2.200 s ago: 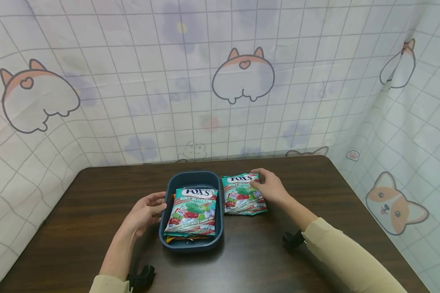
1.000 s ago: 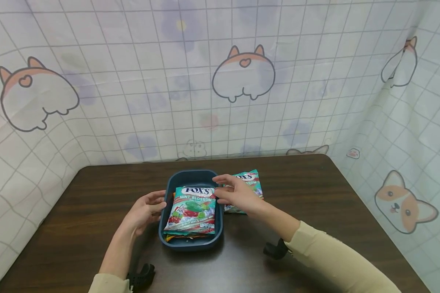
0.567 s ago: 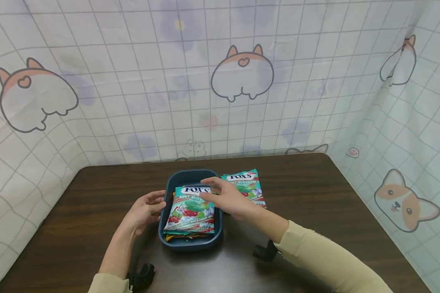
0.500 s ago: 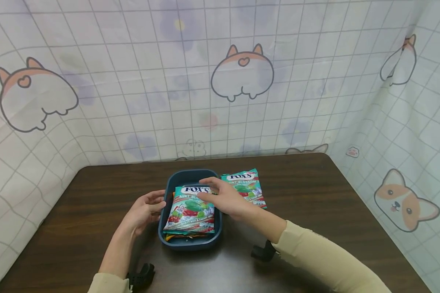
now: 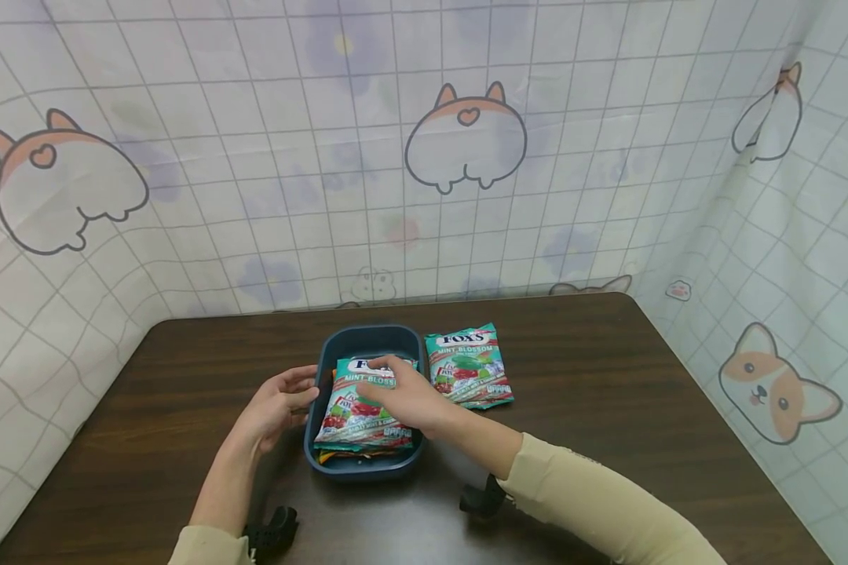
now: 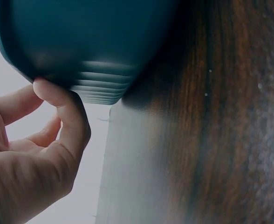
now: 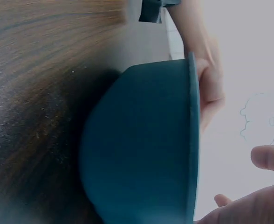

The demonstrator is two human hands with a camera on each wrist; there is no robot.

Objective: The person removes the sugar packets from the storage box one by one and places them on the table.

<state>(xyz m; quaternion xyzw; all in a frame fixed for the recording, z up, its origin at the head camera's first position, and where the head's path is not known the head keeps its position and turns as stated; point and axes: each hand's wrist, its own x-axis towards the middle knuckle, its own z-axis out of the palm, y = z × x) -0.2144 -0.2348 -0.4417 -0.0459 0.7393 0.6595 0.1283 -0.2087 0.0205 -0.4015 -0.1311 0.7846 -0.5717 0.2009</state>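
Note:
A dark blue-green plastic tub (image 5: 319,463) holds a green Fox's Mint Blossom candy bag (image 5: 360,416) on top, with yellow-orange packaging (image 5: 335,457) peeking out beneath. My left hand (image 5: 272,412) rests at the tub's left side; in the left wrist view its bent thumb and fingertips touch the outside near the rim, not wrapped round it. My right hand (image 5: 410,399) lies over the upper right of the bag in the tub, thumb and fingers spread apart. Whether it touches the bag is hard to tell. A second Fox's candy bag (image 5: 469,373) lies flat just right of the tub.
The brown wooden table (image 5: 593,392) extends around the tub. A white grid-patterned cloth (image 5: 367,204) with cartoon corgis hangs behind and along the sides. Black wrist straps (image 5: 272,530) sit below both hands.
My right hand has come left from the bag on the table, across the tub's right rim, to above the bag inside. The outer bag now shows fully. The left hand stays in place.

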